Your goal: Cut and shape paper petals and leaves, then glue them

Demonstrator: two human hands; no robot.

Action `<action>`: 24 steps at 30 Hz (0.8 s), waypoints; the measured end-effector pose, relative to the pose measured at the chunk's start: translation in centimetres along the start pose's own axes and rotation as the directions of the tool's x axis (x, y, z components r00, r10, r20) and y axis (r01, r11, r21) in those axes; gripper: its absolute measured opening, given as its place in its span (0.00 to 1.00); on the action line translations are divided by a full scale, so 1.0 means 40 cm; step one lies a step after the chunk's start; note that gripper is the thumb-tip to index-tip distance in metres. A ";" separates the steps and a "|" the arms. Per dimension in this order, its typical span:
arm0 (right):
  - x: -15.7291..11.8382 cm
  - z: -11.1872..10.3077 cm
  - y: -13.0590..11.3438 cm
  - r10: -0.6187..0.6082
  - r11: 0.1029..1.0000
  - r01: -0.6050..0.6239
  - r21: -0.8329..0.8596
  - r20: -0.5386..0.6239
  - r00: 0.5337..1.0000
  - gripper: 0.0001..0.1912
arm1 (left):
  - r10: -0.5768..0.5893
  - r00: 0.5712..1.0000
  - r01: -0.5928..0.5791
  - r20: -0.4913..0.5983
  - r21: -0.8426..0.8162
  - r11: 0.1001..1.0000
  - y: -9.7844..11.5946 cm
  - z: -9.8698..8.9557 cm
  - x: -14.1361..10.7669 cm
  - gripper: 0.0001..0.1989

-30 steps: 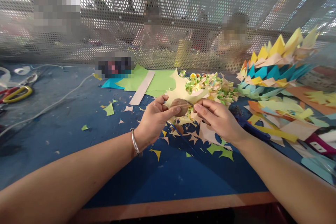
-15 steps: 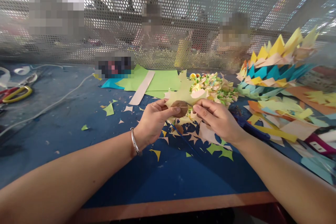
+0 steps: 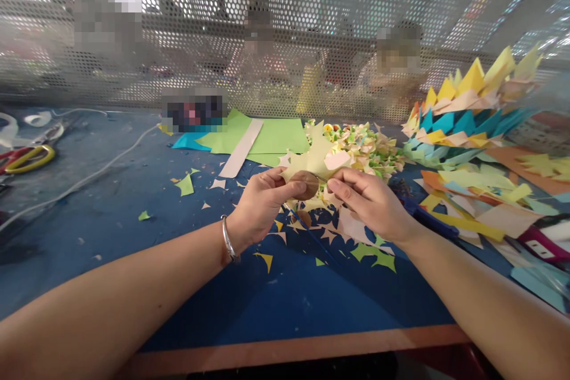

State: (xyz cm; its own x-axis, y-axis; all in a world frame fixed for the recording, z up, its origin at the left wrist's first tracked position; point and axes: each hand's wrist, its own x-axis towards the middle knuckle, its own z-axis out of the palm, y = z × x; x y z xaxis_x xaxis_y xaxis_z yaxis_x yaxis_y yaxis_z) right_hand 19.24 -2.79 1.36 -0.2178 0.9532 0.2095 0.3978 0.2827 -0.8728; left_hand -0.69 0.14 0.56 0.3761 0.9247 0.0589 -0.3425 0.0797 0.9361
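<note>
My left hand [image 3: 262,208] is closed in a pinch on a round brown disc [image 3: 310,184], its thumb lying across the disc's face. Behind the disc is pale yellow paper [image 3: 312,157] with curved cut-outs along its edge. The fingers of my right hand [image 3: 369,199] are pinched at the disc's right side, around a thin dark tool [image 3: 321,178]; most of it is hidden, so its kind is unclear. Paper scraps [image 3: 329,231] and a second brown disc [image 3: 301,219] lie on the table below my hands.
A heap of small folded paper pieces [image 3: 369,145] sits behind my right hand. Green sheets [image 3: 280,133] with a pale strip [image 3: 243,148] lie at the back. Red and yellow scissors [image 3: 31,159] are far left. Stacked spiky paper [image 3: 472,119] stands right, before a perforated metal screen [image 3: 289,77].
The thin dark tool between the disc and my right fingers shows less than before. The paper has shifted slightly; both hands stay almost in the same place.
</note>
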 end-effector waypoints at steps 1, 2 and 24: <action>0.001 0.000 0.000 -0.001 1.000 0.001 -0.004 -0.001 1.000 0.20 | -0.002 1.000 0.002 -0.002 -0.001 1.000 -0.001 0.000 0.001 0.06; 0.001 0.000 -0.001 -0.002 1.000 0.002 -0.007 -0.003 1.000 0.20 | -0.002 1.000 0.002 -0.001 -0.007 1.000 -0.001 -0.001 0.002 0.06; -0.003 -0.001 0.000 -0.027 1.000 0.027 -0.016 0.006 1.000 0.19 | -0.050 0.998 0.050 0.024 -0.019 0.999 -0.008 -0.006 0.010 0.03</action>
State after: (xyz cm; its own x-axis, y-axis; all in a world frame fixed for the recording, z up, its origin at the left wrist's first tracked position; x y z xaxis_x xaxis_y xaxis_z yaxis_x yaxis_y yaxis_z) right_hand 19.31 -2.89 1.36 -0.2332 0.9448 0.2302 0.4059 0.3097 -0.8598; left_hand -0.65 0.56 0.18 0.4129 0.9105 0.0204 -0.3395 0.1331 0.9312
